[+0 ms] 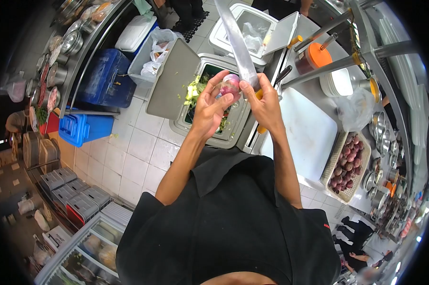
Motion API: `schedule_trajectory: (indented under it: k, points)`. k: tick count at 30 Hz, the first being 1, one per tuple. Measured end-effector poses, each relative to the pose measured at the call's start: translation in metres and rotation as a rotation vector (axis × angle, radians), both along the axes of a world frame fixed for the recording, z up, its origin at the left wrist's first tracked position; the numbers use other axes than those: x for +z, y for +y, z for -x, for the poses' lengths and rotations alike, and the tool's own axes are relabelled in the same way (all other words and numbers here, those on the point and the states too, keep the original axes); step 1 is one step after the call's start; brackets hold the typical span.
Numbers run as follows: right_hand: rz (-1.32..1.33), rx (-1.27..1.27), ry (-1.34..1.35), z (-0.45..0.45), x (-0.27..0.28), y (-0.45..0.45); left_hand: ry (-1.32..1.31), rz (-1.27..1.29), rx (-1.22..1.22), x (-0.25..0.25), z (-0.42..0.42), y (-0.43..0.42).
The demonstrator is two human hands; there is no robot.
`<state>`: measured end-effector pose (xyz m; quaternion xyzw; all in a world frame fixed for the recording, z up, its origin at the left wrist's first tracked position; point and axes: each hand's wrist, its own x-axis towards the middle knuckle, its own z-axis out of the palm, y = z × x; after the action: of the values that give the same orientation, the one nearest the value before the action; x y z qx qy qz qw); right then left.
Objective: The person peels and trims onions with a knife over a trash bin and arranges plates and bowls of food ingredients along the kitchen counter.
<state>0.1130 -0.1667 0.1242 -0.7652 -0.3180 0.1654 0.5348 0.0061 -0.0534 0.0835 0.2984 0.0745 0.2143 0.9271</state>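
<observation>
My left hand (207,110) is closed around a purple-red onion (230,84), fingertips on its sides. A large knife (238,45) is in my right hand (267,108), gripped where the blade meets its yellow handle. The broad blade points up and away, and its base is close to the onion. My right thumb reaches toward the onion; I cannot tell whether it touches. Beneath both hands stands an open grey bin (229,137) with green and pale vegetable scraps (192,91) inside and at its rim.
On the right, a white cutting board (303,130) lies on the steel counter. Beyond it is a cream basket (326,176) of red onions (349,164). The bin's lid (174,78) hangs open leftward. A white bin (224,33) and blue container (105,78) stand farther off.
</observation>
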Motion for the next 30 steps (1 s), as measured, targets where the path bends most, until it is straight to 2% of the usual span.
schedule_trajectory:
  k: [3,14,16,23,25,30]
  points:
    - [-0.04,0.005,0.026,0.001,-0.002,0.0,0.046,-0.134,0.034,0.0,0.002,0.001]
    - [-0.074,0.021,0.03,0.004,0.003,-0.004,0.188,-0.174,0.083,-0.005,0.002,0.004]
    - [0.021,0.014,-0.104,0.002,0.01,-0.005,0.184,-0.226,0.085,-0.002,0.003,0.004]
    - [0.107,0.063,-0.081,-0.007,0.008,-0.006,0.215,-0.32,0.062,0.01,0.008,0.01]
    - [0.032,0.059,-0.009,-0.006,0.007,-0.006,0.19,-0.328,0.028,0.01,0.01,0.01]
    - [-0.014,0.063,-0.053,-0.005,0.002,-0.011,0.215,-0.321,0.03,0.007,0.007,0.007]
